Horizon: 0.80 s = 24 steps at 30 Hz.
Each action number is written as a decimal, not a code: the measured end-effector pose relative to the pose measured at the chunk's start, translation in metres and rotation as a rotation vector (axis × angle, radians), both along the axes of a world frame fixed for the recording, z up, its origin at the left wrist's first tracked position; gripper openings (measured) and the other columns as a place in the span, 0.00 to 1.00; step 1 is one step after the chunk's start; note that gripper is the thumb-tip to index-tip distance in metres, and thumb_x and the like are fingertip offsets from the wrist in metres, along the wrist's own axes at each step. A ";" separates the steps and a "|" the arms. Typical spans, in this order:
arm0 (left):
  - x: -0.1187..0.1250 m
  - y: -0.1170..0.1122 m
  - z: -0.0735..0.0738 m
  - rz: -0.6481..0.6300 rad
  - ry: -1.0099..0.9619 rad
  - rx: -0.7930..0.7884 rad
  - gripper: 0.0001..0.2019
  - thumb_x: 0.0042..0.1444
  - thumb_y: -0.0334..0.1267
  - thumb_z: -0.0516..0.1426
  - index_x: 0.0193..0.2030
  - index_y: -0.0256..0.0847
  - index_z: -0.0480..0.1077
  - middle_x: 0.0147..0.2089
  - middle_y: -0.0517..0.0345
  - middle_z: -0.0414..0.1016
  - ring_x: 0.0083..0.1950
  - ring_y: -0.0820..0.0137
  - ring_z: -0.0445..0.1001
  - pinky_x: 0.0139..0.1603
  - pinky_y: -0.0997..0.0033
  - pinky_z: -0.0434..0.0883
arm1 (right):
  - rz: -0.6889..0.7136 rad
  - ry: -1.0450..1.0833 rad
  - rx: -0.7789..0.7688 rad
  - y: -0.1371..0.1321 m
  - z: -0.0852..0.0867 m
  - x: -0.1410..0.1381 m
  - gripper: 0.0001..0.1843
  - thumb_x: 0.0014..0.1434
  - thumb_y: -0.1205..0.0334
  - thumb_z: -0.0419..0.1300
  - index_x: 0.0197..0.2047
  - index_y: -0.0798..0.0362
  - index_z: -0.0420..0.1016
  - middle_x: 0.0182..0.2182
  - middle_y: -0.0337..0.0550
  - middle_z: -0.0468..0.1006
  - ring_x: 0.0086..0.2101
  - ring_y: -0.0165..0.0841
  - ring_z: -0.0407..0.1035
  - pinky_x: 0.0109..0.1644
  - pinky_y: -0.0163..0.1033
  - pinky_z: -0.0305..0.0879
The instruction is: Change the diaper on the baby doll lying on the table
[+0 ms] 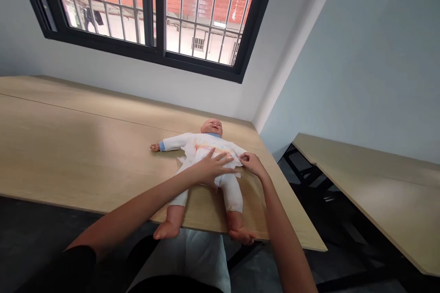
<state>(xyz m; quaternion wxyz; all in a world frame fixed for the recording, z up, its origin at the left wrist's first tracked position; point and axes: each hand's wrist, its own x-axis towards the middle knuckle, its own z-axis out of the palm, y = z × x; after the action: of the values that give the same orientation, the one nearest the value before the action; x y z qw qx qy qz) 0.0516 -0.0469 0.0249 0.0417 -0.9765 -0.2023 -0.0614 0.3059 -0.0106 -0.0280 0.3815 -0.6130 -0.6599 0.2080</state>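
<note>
Head view: the doll lies face-up at the near edge of the table, left hand spread flat on its belly, right hand pinching its white suit; probably light and floppy, best held round the torso

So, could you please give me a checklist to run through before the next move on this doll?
1. Baby doll lies face up on the wooden table: ok.
2. Left hand rests flat and open on the doll's belly: ok.
3. Right hand has a firm pinch on the white clothing at the doll's side: cannot tell.
4. Doll fully supported by the table: not ok, both feet hang past the near edge.
5. Doll's outstretched arm lies free of both hands: ok.
</note>
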 end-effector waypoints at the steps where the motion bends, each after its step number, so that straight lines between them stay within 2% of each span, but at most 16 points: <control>1: 0.005 0.009 0.000 0.008 0.037 0.000 0.37 0.54 0.46 0.64 0.69 0.56 0.57 0.75 0.48 0.50 0.74 0.47 0.48 0.66 0.27 0.48 | 0.028 -0.012 -0.030 -0.004 0.000 0.003 0.13 0.47 0.53 0.64 0.29 0.55 0.76 0.23 0.40 0.75 0.26 0.33 0.67 0.33 0.36 0.61; 3: 0.009 0.021 -0.003 0.010 0.069 0.008 0.34 0.55 0.45 0.63 0.68 0.54 0.59 0.73 0.47 0.54 0.73 0.48 0.51 0.65 0.27 0.51 | 0.091 -0.043 -0.086 -0.010 0.000 0.005 0.15 0.44 0.53 0.68 0.31 0.56 0.77 0.24 0.39 0.74 0.27 0.32 0.67 0.32 0.35 0.60; 6: 0.008 0.027 -0.010 -0.017 0.038 0.045 0.31 0.54 0.46 0.63 0.65 0.49 0.63 0.67 0.44 0.64 0.70 0.49 0.55 0.64 0.28 0.51 | 0.181 -0.116 -0.151 -0.016 0.003 0.000 0.19 0.42 0.52 0.71 0.35 0.55 0.78 0.28 0.40 0.76 0.30 0.32 0.67 0.34 0.35 0.61; 10: 0.002 0.026 -0.016 -0.046 -0.043 0.061 0.32 0.53 0.50 0.63 0.64 0.48 0.63 0.60 0.45 0.70 0.67 0.51 0.60 0.64 0.33 0.52 | 0.216 -0.177 -0.193 -0.016 0.004 -0.007 0.15 0.42 0.55 0.70 0.28 0.55 0.74 0.29 0.42 0.76 0.32 0.34 0.67 0.35 0.36 0.61; 14: 0.000 0.023 -0.011 -0.047 -0.168 -0.005 0.30 0.59 0.58 0.56 0.63 0.44 0.64 0.57 0.46 0.74 0.62 0.54 0.66 0.65 0.44 0.54 | 0.234 -0.171 -0.208 -0.016 0.004 -0.010 0.13 0.46 0.54 0.66 0.27 0.55 0.71 0.27 0.41 0.74 0.29 0.33 0.66 0.33 0.35 0.59; 16: -0.001 0.022 -0.008 -0.044 -0.231 -0.047 0.29 0.61 0.60 0.54 0.62 0.44 0.67 0.57 0.48 0.74 0.62 0.55 0.66 0.64 0.50 0.55 | 0.224 -0.108 -0.219 -0.017 0.005 -0.011 0.16 0.49 0.50 0.64 0.28 0.55 0.71 0.25 0.40 0.74 0.27 0.32 0.65 0.31 0.35 0.58; 19: -0.001 0.022 -0.006 -0.031 -0.305 -0.089 0.26 0.60 0.58 0.57 0.58 0.45 0.72 0.54 0.48 0.76 0.60 0.53 0.68 0.61 0.52 0.57 | 0.187 0.101 -0.216 -0.019 0.012 -0.010 0.21 0.48 0.43 0.65 0.29 0.55 0.72 0.22 0.39 0.72 0.25 0.31 0.64 0.30 0.35 0.58; 24: 0.000 0.025 -0.007 0.019 -0.373 -0.108 0.23 0.56 0.55 0.62 0.50 0.41 0.78 0.48 0.48 0.78 0.54 0.50 0.71 0.58 0.54 0.60 | 0.081 0.394 -0.149 -0.024 0.027 0.003 0.24 0.41 0.43 0.71 0.26 0.55 0.72 0.23 0.39 0.72 0.25 0.29 0.63 0.31 0.35 0.59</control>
<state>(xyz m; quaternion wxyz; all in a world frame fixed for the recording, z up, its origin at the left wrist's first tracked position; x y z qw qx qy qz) 0.0514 -0.0217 0.0176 -0.0485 -0.9471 -0.2186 -0.2297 0.3093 -0.0348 -0.0014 0.4481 -0.5598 -0.5796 0.3871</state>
